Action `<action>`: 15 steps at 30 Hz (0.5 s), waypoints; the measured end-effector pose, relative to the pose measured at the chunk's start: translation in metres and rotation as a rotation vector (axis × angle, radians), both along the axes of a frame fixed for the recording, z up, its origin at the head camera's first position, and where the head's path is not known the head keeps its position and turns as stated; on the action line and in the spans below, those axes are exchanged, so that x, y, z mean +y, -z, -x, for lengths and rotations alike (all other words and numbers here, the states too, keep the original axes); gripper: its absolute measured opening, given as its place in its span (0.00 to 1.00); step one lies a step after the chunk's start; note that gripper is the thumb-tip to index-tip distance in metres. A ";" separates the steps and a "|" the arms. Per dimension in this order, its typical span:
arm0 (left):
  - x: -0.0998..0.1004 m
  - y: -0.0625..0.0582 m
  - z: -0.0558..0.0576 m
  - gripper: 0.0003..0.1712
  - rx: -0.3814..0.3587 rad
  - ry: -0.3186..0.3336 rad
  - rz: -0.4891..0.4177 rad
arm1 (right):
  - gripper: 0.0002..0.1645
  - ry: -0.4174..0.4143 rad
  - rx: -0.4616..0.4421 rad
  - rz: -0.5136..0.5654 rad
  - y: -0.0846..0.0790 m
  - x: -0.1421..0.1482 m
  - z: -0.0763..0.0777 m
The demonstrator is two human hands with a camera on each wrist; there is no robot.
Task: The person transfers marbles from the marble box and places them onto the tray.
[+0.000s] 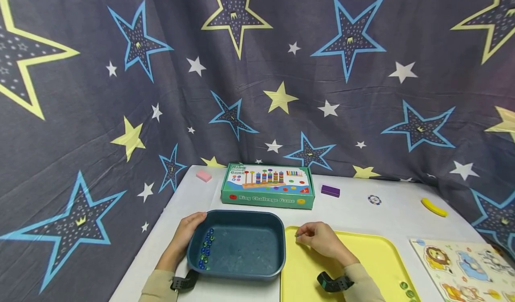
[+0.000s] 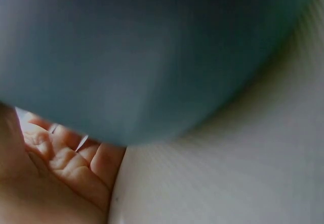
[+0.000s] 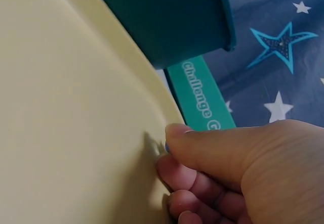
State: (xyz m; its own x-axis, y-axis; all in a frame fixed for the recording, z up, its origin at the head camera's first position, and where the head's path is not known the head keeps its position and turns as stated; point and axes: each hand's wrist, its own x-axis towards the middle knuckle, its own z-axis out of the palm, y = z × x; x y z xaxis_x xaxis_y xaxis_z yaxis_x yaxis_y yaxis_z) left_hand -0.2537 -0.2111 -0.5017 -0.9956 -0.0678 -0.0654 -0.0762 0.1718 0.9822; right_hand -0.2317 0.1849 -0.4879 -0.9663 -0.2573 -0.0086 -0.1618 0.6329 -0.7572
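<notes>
Before star-printed fabric (image 1: 249, 78), the lower-centre teal bin (image 1: 247, 248) is seemingly steadied by the relaxed left hand (image 1: 187, 232); over the lower-right yellow tray (image 1: 374, 253), a barely visible blue marble (image 3: 167, 147) is pinched by the right hand (image 1: 322, 240).

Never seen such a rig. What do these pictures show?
No machine, just a person's bare left hand and right hand. The wide picture is from a head camera; the close ones from each wrist. On the white table are a dark teal bin with blue and green marbles, a yellow tray with green marbles, and a game box behind. The left hand is against the bin's left side; the right hand pinches something small, partly blue and mostly hidden, near the tray's corner.
</notes>
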 end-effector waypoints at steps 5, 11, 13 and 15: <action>0.000 -0.001 0.000 0.27 0.001 0.000 0.009 | 0.03 0.001 0.016 -0.039 0.000 -0.002 0.000; 0.000 -0.001 -0.001 0.26 -0.003 -0.007 0.011 | 0.03 -0.016 0.011 -0.032 -0.001 0.000 -0.001; 0.000 -0.001 -0.001 0.26 -0.005 -0.008 0.011 | 0.04 -0.019 0.014 -0.025 -0.002 0.001 -0.001; 0.000 -0.001 -0.001 0.26 -0.006 -0.009 0.013 | 0.05 -0.011 0.008 -0.007 -0.004 0.002 0.000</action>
State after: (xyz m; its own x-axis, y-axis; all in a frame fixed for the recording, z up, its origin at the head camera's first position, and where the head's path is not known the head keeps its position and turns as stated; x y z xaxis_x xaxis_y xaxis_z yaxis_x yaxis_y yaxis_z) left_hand -0.2527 -0.2114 -0.5002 -0.9945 -0.0774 -0.0703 -0.0836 0.1842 0.9793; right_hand -0.2313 0.1866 -0.4834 -0.9634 -0.2682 -0.0028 -0.1750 0.6363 -0.7514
